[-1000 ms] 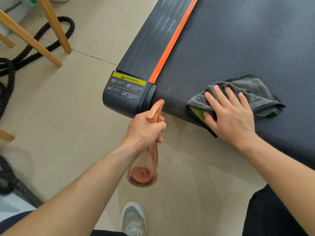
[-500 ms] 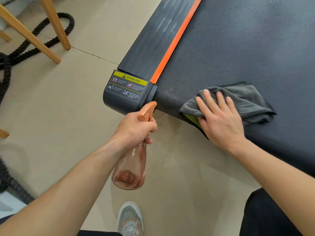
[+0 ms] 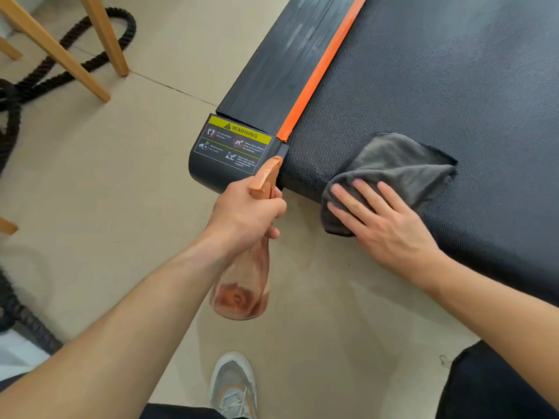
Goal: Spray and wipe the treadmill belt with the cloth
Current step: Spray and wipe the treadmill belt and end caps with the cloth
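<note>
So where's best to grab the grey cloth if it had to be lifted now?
Probably pinch the cloth by its bunched far-right end, from above: that end lies free and rumpled on the belt, while the right hand presses flat on the near end draped over the belt's edge.

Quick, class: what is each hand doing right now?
Left hand: grips the spray bottle.
Right hand: open, pressing flat on the cloth.
</note>
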